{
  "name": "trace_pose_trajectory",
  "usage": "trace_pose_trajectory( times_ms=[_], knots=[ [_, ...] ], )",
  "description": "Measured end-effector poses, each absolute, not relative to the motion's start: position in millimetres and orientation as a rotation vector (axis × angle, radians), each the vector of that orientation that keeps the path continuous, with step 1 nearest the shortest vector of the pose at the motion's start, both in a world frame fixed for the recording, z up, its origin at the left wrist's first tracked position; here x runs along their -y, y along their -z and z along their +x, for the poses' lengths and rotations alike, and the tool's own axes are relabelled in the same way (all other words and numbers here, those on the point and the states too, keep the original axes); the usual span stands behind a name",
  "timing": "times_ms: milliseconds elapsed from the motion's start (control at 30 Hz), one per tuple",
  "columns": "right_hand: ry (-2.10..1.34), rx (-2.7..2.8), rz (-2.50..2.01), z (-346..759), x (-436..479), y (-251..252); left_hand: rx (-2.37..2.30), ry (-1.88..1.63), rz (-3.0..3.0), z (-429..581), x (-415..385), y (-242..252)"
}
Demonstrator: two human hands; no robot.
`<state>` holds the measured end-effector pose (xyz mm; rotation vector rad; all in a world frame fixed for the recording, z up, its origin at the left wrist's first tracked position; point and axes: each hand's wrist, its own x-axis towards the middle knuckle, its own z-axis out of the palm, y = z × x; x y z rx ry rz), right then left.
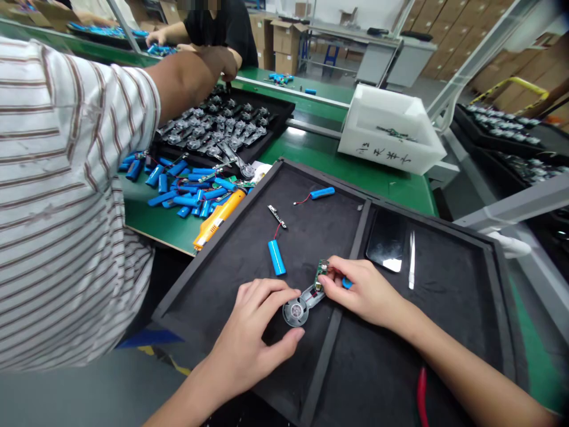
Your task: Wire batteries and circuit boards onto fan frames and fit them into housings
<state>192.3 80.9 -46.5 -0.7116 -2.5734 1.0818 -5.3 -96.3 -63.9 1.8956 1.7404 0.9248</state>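
Two hands on one part | left hand [249, 335] half-open, fingers and thumb steadying round grey plastic housing [297, 311] | right hand [367, 290] pinching small green circuit board [320, 274] | long axis slants up-right toward right hand, just left of black tray divider [355, 249]

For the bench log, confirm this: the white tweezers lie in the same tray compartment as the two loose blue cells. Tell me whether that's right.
That's wrong on the compartment: the white tweezers lie in the right compartment of the black tray, across the divider from the two loose blue cells, as the head view shows.
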Motion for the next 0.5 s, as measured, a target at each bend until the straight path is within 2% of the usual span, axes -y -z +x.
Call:
trace_pose_trajectory(
  times_ms=[500],
  knots=[
    [-1.072, 2.574, -0.712, 190.9, -80.3, 47.9, -1.724, -0.932, 1.888, -4.5, 93.9, 63.0]
  ],
)
